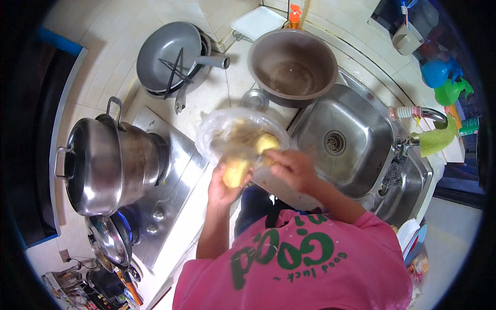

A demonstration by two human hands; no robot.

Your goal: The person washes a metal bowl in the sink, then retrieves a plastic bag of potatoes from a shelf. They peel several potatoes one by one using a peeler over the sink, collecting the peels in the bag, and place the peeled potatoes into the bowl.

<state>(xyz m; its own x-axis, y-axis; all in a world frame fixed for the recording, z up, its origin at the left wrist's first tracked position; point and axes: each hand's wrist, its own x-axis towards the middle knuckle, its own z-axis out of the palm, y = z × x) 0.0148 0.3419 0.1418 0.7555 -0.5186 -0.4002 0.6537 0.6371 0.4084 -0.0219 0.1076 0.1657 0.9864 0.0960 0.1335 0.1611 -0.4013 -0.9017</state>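
My left hand (220, 190) grips a yellow peeled potato (235, 174), held upright in front of me at the counter's edge. Close on its right, my right hand (296, 170) has its fingers closed around a small tool, blurred by motion; whether it is a peeler or a knife I cannot tell. Just beyond both hands sits a clear plastic bag (207, 133), spread open like a bowl. Brownish peelings, blurred, lie inside it. Another yellow potato (267, 142) shows at the bag's right side, near my right fingertips.
At the right is a steel double sink (321, 162) with a faucet (432, 114). A large brown basin (292, 69) stands behind it. Stacked grey pans (166, 50) with black chopsticks occupy the back left. A tall steel pot (116, 166) is on the stove (170, 209).
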